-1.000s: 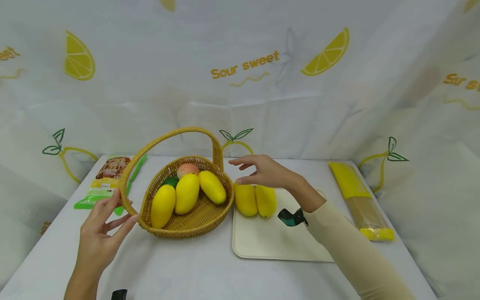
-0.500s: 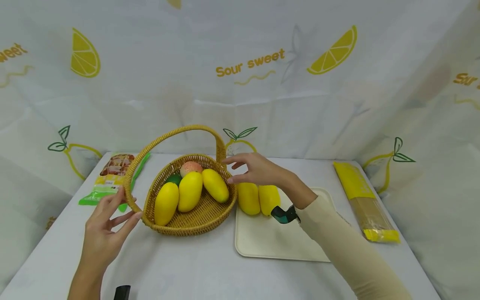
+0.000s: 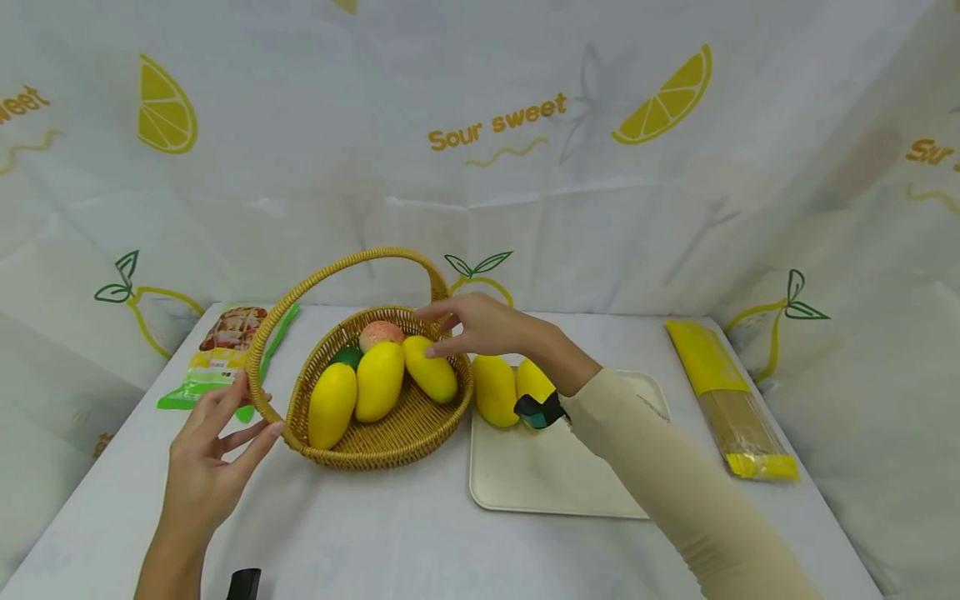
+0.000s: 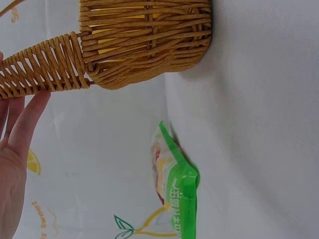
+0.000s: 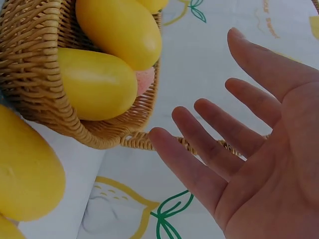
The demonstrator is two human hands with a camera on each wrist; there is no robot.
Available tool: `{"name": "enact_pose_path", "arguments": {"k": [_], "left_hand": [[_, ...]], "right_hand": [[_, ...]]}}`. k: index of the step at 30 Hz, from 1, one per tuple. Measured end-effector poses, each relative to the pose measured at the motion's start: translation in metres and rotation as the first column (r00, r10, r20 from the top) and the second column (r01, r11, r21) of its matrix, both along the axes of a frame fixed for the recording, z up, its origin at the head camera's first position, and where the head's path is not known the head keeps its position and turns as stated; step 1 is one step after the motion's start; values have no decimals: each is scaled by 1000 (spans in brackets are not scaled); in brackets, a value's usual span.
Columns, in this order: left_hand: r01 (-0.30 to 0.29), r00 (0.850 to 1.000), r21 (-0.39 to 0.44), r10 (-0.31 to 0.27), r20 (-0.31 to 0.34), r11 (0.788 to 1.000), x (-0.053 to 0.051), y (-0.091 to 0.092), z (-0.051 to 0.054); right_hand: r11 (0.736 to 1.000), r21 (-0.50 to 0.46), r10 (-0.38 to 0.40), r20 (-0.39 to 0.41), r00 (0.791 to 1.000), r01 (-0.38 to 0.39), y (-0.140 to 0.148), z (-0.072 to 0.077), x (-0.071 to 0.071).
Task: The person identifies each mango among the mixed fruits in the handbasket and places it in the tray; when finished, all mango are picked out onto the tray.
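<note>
While the left grip [image 3: 206, 471] is pinching the lower end of the handle [image 3: 386, 252] between thumb and fingers, left of centre in my head view, I am watching the right grip [image 3: 487, 325] hovering over the upper right of the wicker basket [image 3: 371, 460], fingers spread loosely and holding nothing. My right wrist feed is showing a gap between those fingertips and the fruit. In the basket, just left of the frame's centre, three yellow mangoes [image 3: 380, 382] are lying with a pinkish fruit [image 3: 381, 333] and a partly hidden green fruit [image 3: 347, 357] behind them; the rightmost mango [image 3: 432, 375] is sitting nearest the right thumb. Right of centre, two more mangoes [image 3: 495, 392] are resting side by side on a cream tray [image 3: 555, 479]. On the white-covered desk [image 3: 390, 533], a green-edged bag [image 3: 217, 364] is lying at the left of the frame and a yellow packet [image 3: 731, 400] at the right, with a lemon-printed curtain [image 3: 337, 167] hanging behind.
</note>
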State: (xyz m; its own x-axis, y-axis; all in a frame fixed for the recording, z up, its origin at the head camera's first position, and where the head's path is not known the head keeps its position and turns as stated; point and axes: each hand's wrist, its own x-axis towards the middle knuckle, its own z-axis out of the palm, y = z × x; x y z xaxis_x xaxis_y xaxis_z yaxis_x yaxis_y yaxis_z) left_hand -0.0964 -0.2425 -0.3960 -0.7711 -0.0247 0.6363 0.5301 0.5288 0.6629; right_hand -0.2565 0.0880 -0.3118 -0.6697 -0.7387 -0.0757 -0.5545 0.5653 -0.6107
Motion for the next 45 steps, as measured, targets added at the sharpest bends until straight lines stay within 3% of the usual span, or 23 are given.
{"name": "enact_pose_path", "arguments": {"k": [13, 19, 32, 45], "left_hand": [[10, 1000, 8, -10, -2, 1000, -1, -1, -1], [9, 1000, 15, -9, 9, 1000, -1, 0, -1], [4, 1000, 14, -4, 16, 1000, -1, 1, 0], [-5, 1000, 14, 5, 11, 1000, 1, 1, 0]], "right_hand": [[998, 35, 50, 80, 996, -53, -23, -8, -12], [996, 80, 33, 105, 994, -41, -28, -12, -13], [989, 148, -24, 43, 999, 17, -35, -24, -15], [988, 148, -53, 83, 995, 40, -43, -35, -15]]}}
